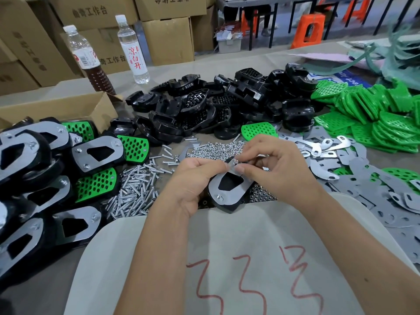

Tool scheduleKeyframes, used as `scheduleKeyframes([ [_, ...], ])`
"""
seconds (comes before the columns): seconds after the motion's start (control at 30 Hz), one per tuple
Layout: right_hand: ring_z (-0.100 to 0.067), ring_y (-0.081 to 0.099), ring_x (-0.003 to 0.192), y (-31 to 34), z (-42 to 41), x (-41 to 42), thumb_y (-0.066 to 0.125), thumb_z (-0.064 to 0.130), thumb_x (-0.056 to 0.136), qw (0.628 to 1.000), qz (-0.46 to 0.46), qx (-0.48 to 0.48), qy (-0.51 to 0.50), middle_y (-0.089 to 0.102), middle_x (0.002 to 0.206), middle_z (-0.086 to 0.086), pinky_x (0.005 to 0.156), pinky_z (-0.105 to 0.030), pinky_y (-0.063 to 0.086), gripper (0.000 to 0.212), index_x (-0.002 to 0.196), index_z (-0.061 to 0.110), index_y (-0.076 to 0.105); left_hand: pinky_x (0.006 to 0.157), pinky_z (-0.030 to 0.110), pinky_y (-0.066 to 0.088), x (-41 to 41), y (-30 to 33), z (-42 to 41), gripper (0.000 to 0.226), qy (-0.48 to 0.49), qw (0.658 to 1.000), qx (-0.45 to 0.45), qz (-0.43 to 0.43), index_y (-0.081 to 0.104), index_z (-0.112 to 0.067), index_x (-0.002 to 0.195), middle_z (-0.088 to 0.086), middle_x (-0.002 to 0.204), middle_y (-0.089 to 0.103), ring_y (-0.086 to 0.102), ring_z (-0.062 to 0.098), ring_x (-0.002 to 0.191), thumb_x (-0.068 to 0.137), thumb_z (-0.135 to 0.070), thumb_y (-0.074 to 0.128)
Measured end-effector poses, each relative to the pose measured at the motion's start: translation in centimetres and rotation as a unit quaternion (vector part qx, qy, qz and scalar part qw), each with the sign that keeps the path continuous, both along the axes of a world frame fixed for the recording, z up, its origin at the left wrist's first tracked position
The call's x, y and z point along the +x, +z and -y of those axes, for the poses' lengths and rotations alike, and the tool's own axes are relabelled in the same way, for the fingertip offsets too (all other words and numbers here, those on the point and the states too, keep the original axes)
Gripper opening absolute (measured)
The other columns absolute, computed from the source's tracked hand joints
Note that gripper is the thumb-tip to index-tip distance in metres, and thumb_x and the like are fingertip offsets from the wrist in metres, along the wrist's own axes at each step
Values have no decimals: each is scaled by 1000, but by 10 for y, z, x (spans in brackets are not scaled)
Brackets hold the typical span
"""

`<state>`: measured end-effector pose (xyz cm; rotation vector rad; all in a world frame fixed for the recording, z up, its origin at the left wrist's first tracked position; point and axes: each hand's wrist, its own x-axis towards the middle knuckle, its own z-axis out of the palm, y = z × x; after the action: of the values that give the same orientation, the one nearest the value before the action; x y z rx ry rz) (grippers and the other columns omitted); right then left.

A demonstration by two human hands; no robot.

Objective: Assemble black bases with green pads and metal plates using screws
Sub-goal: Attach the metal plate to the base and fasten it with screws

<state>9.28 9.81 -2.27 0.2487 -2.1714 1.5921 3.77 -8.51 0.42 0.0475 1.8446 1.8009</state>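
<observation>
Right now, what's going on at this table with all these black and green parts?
A person is assembling a part by hand. The left hand holds a black base with a metal plate laid on it, and the right hand is working a small fastener at the plate's top end. One fastener already sits at the plate's lower end. Finished units are stacked to the left, with loose screws beside them. Black bases, green pads and spare plates wait behind and to the right.

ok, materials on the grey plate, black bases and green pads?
Grey plate: looks like sheet metal, thin, dull silvery sheen. Black bases: probably moulded plastic, glossy highlights, ribbed undersides. Green pads: likely rubber or soft plastic, uniform bright colour, moulded holes; stiffness can't be judged.
</observation>
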Motion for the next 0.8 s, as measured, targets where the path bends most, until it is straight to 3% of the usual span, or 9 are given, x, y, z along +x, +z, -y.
scheduleKeyframes([
  [0.07,-29,64,81,-1,0,-1,86,8,77,1000,-2,-21,-6,66,88,-6,66,-55,55,11,76,7,75,49,20,47,0,0,0,15,2,1000,1,1,74,3,100,17,80,64,57,24,60,91,-9,71],
  [0.23,-31,63,90,2,2,1,80,9,89,999,24,-23,21,70,103,0,77,-53,53,15,103,11,81,49,20,44,0,0,0,8,6,1000,-2,-4,72,-1,86,14,72,65,57,23,56,91,-7,69],
  [0.33,-23,68,97,5,0,2,78,16,90,999,33,-34,8,72,100,-3,86,-46,55,11,88,6,81,47,19,45,0,0,-1,9,6,1000,-8,-2,72,-4,82,12,68,65,57,21,51,91,-6,70],
  [0.5,-28,67,87,5,5,2,82,-3,83,999,30,-26,-5,68,95,-9,74,-47,58,9,82,5,77,48,19,43,4,2,-2,6,3,1000,-6,-5,73,0,92,16,77,63,56,22,54,90,-5,71],
  [0.6,-22,60,77,7,8,1,82,2,85,995,-22,93,-37,64,85,-4,62,-41,53,15,78,9,71,48,19,44,5,3,-2,6,2,1000,-8,-5,74,-2,84,15,74,63,56,22,54,89,-5,71],
  [0.67,-20,54,75,9,9,-1,78,5,88,976,-68,196,-70,57,81,0,62,-37,46,19,78,10,62,47,20,46,6,5,-2,8,5,1000,-1,-4,74,-3,80,13,70,65,58,21,53,89,-5,73],
  [0.8,-21,45,80,12,15,-4,61,8,98,951,-95,266,-125,46,90,-1,69,-32,39,14,86,8,53,65,26,54,9,8,-8,17,48,997,47,-43,80,-3,100,19,91,78,70,21,70,84,-7,81],
])
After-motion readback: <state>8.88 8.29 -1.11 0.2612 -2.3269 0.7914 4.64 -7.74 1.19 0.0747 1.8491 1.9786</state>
